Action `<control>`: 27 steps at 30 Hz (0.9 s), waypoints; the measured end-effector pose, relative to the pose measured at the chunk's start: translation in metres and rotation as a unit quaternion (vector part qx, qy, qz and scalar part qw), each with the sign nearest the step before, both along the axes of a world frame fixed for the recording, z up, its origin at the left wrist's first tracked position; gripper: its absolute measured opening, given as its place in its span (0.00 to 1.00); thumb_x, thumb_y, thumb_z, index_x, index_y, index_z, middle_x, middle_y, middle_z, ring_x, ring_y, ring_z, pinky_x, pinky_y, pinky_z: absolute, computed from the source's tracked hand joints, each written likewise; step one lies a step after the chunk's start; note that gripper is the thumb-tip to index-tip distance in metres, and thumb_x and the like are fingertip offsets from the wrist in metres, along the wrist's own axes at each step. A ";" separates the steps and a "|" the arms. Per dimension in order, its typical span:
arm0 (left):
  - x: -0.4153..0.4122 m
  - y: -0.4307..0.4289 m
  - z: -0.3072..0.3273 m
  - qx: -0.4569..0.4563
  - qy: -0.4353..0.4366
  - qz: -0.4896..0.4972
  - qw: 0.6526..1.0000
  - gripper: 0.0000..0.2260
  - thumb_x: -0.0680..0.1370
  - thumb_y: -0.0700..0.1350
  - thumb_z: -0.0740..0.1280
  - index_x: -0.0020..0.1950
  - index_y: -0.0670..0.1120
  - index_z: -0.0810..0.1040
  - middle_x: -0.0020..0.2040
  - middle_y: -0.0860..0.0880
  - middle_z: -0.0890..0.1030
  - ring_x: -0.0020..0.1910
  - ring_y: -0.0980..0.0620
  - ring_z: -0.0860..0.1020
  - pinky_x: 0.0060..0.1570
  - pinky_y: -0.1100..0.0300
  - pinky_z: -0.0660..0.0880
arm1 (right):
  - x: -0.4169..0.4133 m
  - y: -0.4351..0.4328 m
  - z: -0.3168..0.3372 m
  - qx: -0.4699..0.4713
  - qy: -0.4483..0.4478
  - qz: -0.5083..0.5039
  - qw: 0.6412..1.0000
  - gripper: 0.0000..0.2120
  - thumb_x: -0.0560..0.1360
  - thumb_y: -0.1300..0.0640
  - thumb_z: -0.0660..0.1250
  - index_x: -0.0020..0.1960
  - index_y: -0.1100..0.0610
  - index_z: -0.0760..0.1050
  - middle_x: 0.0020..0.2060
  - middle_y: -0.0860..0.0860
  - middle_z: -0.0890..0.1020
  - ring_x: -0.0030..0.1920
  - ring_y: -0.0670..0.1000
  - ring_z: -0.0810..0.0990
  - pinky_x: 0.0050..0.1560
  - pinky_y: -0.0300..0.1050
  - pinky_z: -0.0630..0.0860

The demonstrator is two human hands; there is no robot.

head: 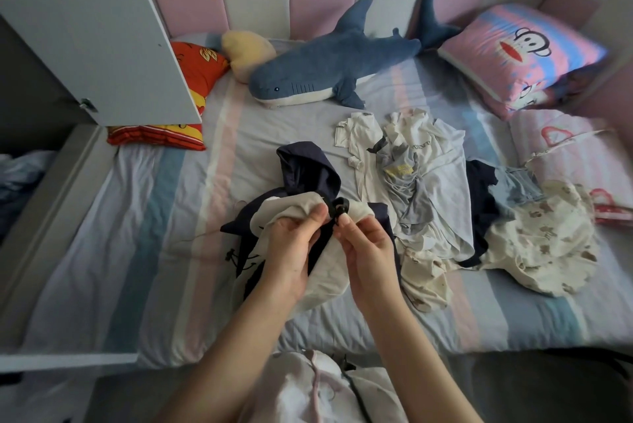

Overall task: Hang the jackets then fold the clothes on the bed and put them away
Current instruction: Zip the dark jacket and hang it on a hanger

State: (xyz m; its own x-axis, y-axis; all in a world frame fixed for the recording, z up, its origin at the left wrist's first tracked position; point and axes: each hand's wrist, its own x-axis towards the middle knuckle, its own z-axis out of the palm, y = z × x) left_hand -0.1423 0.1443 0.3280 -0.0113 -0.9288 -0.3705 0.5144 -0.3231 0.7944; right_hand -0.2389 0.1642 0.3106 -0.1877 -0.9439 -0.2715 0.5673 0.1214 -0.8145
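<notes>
A navy and cream hooded jacket [305,176] lies bunched on the bed, its hood pointing away from me. My left hand [294,244] grips the cream fabric near the collar. My right hand [366,244] pinches a small black part of the jacket [340,205] at the collar edge, right beside the left thumb. A heap of loose clothes [418,183] in white, grey and pale blue lies to the right. A cream garment with brown bear prints [537,244] sits further right.
An open white wardrobe door [102,32] juts over the bed's left side. A blue plush shark [329,70], a red pillow [195,77], a yellow cushion [246,49] and a pink cartoon pillow [520,56] lie by the padded headboard. The striped sheet [154,234] covers the bed.
</notes>
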 end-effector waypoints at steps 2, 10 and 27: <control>-0.002 -0.001 0.003 -0.023 -0.013 0.000 1.000 0.09 0.77 0.38 0.66 0.36 0.43 0.80 0.34 0.48 0.82 0.34 0.55 0.80 0.35 0.65 0.76 | 0.000 0.001 0.000 0.002 0.012 -0.005 1.000 0.08 0.74 0.66 0.67 0.37 0.59 0.73 0.31 0.52 0.77 0.35 0.47 0.77 0.43 0.38 0.76; -0.006 0.000 0.007 -0.028 -0.030 0.021 0.999 0.08 0.76 0.35 0.66 0.37 0.39 0.77 0.30 0.50 0.80 0.31 0.57 0.78 0.33 0.64 0.76 | 0.003 0.002 0.000 -0.005 0.003 0.006 1.000 0.09 0.75 0.66 0.67 0.37 0.58 0.76 0.33 0.53 0.76 0.36 0.47 0.76 0.43 0.38 0.75; 0.002 -0.005 0.005 -0.011 -0.005 0.001 1.000 0.03 0.74 0.37 0.69 0.40 0.40 0.79 0.34 0.48 0.82 0.33 0.56 0.79 0.35 0.65 0.76 | 0.006 -0.002 0.001 -0.007 -0.006 -0.001 1.000 0.07 0.75 0.66 0.66 0.38 0.60 0.75 0.32 0.52 0.76 0.35 0.46 0.76 0.42 0.37 0.75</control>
State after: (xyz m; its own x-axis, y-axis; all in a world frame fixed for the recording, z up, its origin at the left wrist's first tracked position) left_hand -0.1399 0.1396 0.3330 -0.0055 -0.9366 -0.3504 0.5064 -0.3047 0.8066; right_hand -0.2329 0.1623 0.3118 -0.1862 -0.9472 -0.2612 0.5775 0.1096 -0.8090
